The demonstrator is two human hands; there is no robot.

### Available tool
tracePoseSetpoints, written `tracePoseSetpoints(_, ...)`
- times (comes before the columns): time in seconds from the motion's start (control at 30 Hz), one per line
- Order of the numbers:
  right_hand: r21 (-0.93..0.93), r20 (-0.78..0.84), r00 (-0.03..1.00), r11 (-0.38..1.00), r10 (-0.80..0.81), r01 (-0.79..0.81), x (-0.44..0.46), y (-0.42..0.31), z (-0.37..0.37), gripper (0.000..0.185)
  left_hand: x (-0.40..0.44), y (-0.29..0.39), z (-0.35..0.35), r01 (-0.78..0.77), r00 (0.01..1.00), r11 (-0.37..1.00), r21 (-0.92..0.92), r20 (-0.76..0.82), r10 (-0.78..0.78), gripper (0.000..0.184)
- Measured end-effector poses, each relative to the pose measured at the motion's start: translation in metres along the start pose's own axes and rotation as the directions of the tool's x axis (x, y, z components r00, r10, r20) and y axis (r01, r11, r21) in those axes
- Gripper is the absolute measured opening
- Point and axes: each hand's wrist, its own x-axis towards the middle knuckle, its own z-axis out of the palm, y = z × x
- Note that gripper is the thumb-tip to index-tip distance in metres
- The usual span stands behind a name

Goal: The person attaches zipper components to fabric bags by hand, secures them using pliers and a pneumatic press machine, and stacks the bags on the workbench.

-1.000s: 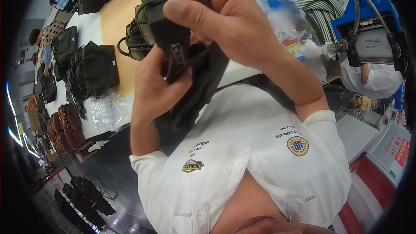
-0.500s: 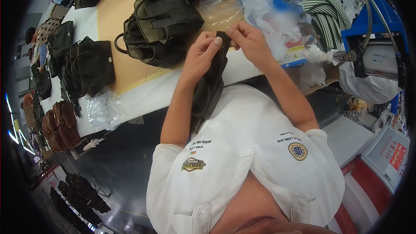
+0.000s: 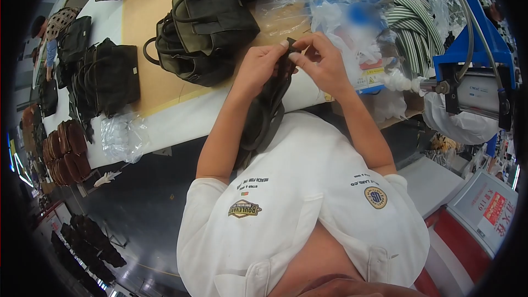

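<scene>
A dark bag with a curved strap hangs along the inside of my left forearm, between my body and the table edge. My left hand pinches the narrow upper end of this bag between thumb and fingers. Close by on the right, my right hand has bent fingers at the same end, thumb and fingertips against the dark piece. The detail between the fingertips is too small to make out. Just beyond my left hand, a dark olive handbag with handles lies on the table.
Several dark bags stand at the table's left, with brown bags below them. Clear plastic wrap lies at the table edge. Striped cloth and a blue machine with a cylinder are at the right.
My right hand has turned and its fingers have spread and curled over the bag's end. My left hand has shifted slightly right, still pinching. The view has moved a little.
</scene>
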Motion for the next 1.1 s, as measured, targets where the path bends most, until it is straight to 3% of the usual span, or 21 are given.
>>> tracePoseSetpoints(0.07, 0.17, -0.019, 0.99, 0.976, 0.139, -0.134, 0.002, 0.008, -0.001, 0.019, -0.003, 0.003, 0.004, -0.009, 1.0, 1.0, 0.0, -0.006, 0.009, 0.04)
tracePoseSetpoints(0.17, 0.212, -0.058, 0.957, 0.94, 0.284, -0.267, 0.004, 0.008, -0.004, 0.016, -0.002, 0.002, 0.005, -0.011, 1.0, 1.0, 0.004, -0.008, 0.011, 0.04)
tracePoseSetpoints(0.37, -0.02, 0.003, 0.992, 0.992, 0.126, -0.126, 0.002, 0.002, -0.01, 0.014, -0.001, 0.0, 0.006, -0.022, 1.0, 1.0, 0.002, -0.001, 0.022, 0.04)
tracePoseSetpoints(0.57, 0.261, 0.113, 0.992, 0.965, -0.051, 0.02, -0.003, 0.008, -0.017, 0.029, 0.0, 0.0, 0.007, -0.012, 1.0, 1.0, -0.006, 0.014, 0.012, 0.04)
tracePoseSetpoints(0.67, 0.1, 0.222, 0.944, 0.968, -0.245, 0.228, -0.003, 0.007, -0.021, 0.023, 0.005, -0.008, 0.001, -0.02, 1.0, 1.0, 0.014, 0.02, 0.02, 0.04)
tracePoseSetpoints(0.77, 0.017, 0.075, 0.994, 0.996, -0.085, 0.084, -0.007, -0.015, -0.012, 0.02, 0.004, -0.008, 0.002, -0.026, 1.0, 0.999, -0.022, 0.005, 0.026, 0.038)
tracePoseSetpoints(0.87, -0.119, 0.066, 0.982, 0.976, -0.175, 0.182, -0.006, -0.01, -0.005, 0.025, 0.005, -0.01, 0.002, -0.022, 1.0, 0.999, -0.042, -0.013, 0.021, 0.037)
tracePoseSetpoints(0.97, -0.216, 0.178, 0.917, 0.895, -0.357, 0.39, -0.006, -0.005, -0.013, 0.037, 0.001, -0.005, 0.003, -0.006, 1.0, 0.995, -0.095, 0.011, 0.007, 0.036)
tracePoseSetpoints(1.07, -0.048, 0.17, 0.948, 0.959, -0.268, 0.28, -0.008, -0.002, -0.015, 0.044, -0.001, -0.002, 0.003, 0.007, 1.0, 0.996, -0.093, 0.012, -0.006, 0.035)
tracePoseSetpoints(1.1, -0.068, 0.15, 0.95, 0.955, -0.275, 0.288, -0.008, -0.002, -0.015, 0.046, -0.001, -0.002, 0.004, 0.009, 1.0, 0.997, -0.079, 0.006, -0.009, 0.035)
